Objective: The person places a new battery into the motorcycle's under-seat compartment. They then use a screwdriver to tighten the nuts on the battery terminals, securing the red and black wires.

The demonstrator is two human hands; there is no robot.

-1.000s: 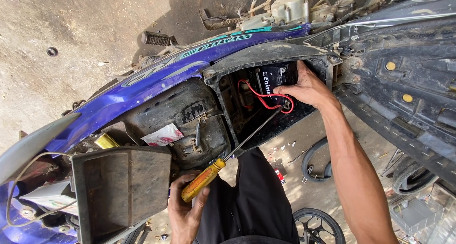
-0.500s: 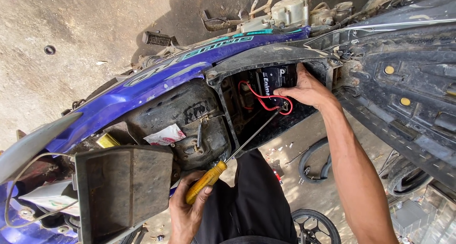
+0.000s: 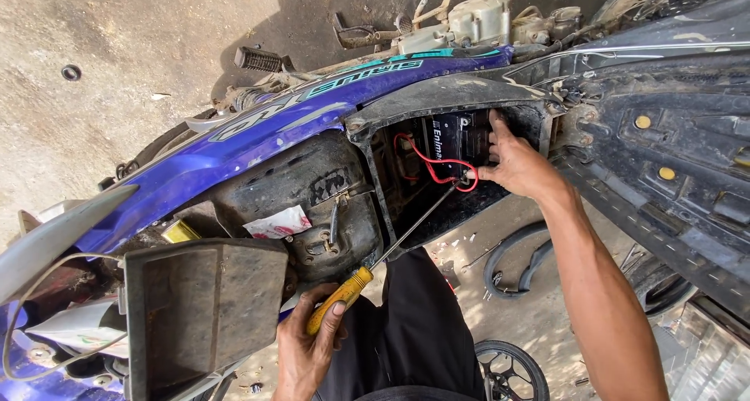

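The left hand (image 3: 306, 354) at six o'clock has its fingers wrapped round the yellow plastic handle of a long steel-shafted screwdriver (image 3: 340, 290), whose tip reaches up toward one o'clock to the red looped wire (image 3: 432, 165) on the black box-shaped battery (image 3: 457, 135). There the right hand (image 3: 519, 165) pinches the wire's end inside the blue scooter's open black compartment (image 3: 437, 237).

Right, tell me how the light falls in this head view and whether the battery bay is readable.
Head view: hard sun lights the blue side panel and the right hand; the battery sits in deep shade, dim but sharp, its red wire clear. The left hand on the yellow-handled screwdriver is in shade. Wide-lens bending shows at the edges; no motion blur.
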